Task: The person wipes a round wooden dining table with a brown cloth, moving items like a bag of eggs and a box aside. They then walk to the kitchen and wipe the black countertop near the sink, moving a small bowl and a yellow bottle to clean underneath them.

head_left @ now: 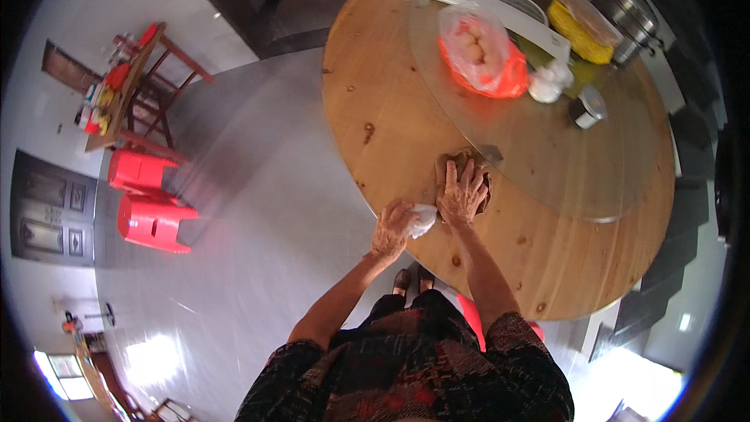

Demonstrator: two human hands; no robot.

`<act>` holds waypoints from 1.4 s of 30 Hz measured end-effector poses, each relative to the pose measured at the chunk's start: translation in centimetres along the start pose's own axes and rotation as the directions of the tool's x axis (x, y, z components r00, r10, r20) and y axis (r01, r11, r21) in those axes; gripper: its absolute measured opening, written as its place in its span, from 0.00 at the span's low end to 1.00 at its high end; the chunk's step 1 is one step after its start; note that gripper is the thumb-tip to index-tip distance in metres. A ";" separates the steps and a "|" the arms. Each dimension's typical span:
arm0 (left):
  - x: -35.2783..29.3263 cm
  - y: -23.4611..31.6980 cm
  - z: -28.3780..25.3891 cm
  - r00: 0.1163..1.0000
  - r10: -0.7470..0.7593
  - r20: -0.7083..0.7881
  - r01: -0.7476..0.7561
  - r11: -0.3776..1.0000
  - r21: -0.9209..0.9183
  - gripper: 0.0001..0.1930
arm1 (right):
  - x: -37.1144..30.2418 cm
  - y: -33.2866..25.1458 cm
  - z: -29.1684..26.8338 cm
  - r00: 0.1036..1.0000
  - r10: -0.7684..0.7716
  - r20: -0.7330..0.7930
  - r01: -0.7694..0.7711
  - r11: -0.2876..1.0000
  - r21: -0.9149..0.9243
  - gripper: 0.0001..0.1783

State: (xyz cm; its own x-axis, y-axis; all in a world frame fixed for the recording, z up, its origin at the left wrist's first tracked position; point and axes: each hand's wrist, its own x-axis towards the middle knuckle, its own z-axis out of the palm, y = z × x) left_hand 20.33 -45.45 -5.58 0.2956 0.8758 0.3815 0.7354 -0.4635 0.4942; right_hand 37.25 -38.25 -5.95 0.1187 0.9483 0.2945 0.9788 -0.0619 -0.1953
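My right hand (461, 191) lies flat with its fingers spread on a crumpled brown cloth (447, 168), which rests on the round wooden table (375, 86). Beside it, close to the table's near edge, my left hand (394, 227) is closed on a white crumpled wad (423, 220); whether it is tissue or cloth I cannot tell. A small dark grey patch (491, 154) shows just past the brown cloth, by the rim of a clear round glass top (547, 180). Part of the brown cloth is hidden under my palm.
On the glass stand a red-and-white plastic bag (484, 55) with round pale items, a knotted white bag (551, 80), a dark jar (587, 107), a white box (531, 26) and a steel pot (625, 16). Red stools (156, 223) and a wooden side table (133, 86) stand left.
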 end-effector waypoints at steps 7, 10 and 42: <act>-0.9 -0.7 -2.8 0.995 -0.096 0.014 0.096 0.995 -0.023 0.15 | 8.4 -5.8 3.1 0.988 -0.133 -0.073 0.138 0.988 0.067 0.26; -1.5 -2.2 -4.4 0.984 -0.173 -0.045 0.170 0.983 -0.063 0.16 | 12.2 -8.5 5.2 0.981 -0.173 -0.085 0.181 0.979 0.094 0.20; 8.3 -42.0 -16.2 0.822 -0.493 0.286 0.525 0.850 -0.042 0.14 | 26.9 -23.6 10.8 0.995 0.069 0.067 -0.069 0.998 0.001 0.26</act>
State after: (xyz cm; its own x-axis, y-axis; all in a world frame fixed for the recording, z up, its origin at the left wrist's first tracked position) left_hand -17.98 -20.83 -10.54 0.0546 0.9866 -0.1538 0.7547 0.0601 0.6533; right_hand 15.54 -7.91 -3.57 0.1748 0.9604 0.2172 0.9679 -0.1271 -0.2167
